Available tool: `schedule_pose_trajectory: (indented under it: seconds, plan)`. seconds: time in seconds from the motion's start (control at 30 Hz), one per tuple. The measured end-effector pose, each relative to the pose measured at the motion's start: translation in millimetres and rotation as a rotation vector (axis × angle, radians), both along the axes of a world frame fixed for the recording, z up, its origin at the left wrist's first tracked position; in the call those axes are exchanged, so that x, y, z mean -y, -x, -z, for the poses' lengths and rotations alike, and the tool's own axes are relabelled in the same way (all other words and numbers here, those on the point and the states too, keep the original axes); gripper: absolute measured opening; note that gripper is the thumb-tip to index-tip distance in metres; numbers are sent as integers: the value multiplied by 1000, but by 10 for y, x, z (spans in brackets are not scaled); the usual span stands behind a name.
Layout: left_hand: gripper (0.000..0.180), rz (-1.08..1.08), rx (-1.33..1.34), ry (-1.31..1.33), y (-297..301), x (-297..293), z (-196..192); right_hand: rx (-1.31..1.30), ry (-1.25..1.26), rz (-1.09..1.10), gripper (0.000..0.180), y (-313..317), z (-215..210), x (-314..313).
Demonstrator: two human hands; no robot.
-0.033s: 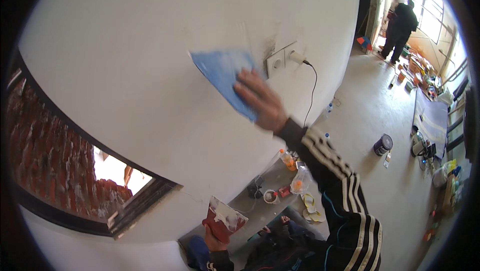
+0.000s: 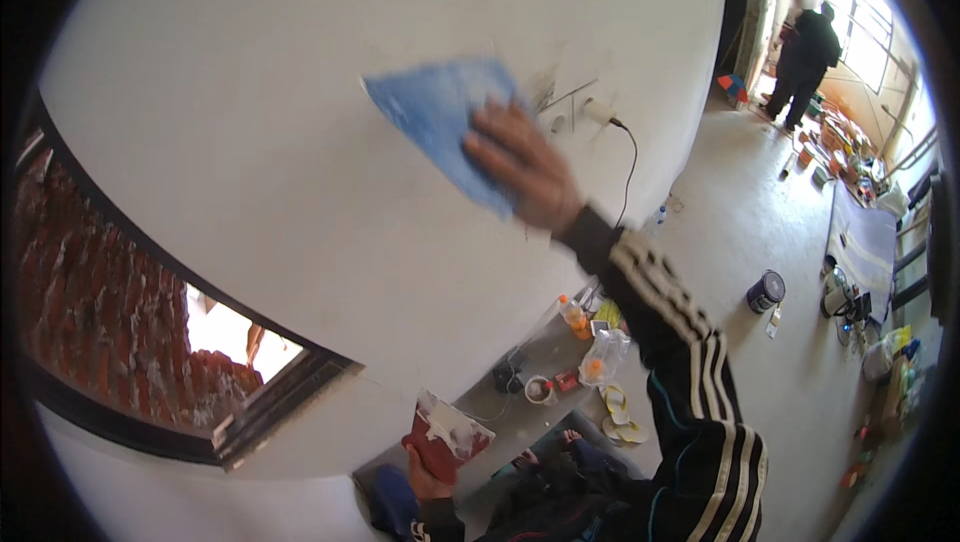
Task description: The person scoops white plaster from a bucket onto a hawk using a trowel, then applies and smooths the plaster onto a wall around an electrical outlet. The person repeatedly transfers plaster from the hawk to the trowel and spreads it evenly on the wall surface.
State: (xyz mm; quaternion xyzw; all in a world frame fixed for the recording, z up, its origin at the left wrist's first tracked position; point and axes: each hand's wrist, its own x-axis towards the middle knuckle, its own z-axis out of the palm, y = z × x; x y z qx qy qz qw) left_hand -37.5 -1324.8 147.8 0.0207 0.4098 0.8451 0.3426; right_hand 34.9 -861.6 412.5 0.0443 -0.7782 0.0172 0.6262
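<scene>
Wall: white plaster fills most of my view, curving with the lens, and both of my hands are up against it or just below it.
Left hand: low in view, fingers clamped on a flat board smeared white over red; I read it as stiff and light, best held by its lower edge as it is now.
Right hand: fingers spread flat, pressing a blue sheet onto the wall, palm on its lower right corner.
Blue sheet: looks thin and bendy, something like abrasive paper; I judge it would curl or slip if held by a corner, so flat pressure from the palm suits it.
In the way: a double socket with a plug and black cable sits just beside the sheet's right edge, close enough to snag.
Window: dark frame at lower left, red brick beyond it.
Below: a grey ledge carries an orange bottle, a cup and small clutter.
Floor: a dark tin stands well apart on bare concrete.
Far end: another person in dark clothes stands by a bright doorway, with scattered tools nearby.
</scene>
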Motion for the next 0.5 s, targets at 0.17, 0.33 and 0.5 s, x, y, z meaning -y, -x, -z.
schedule_pose_trajectory:
  seconds: [0.17,0.33,0.5]
  plan:
    - [50,-145,-15,19,-200,-46,-149,-40,-214,305,72,13,-934,-922]
    - [52,-173,6,-97,-439,-189,-163,80,-159,346,72,351,-560,-1001]
    - [51,-304,45,25,-752,-225,59,304,-150,313,63,319,476,-640]
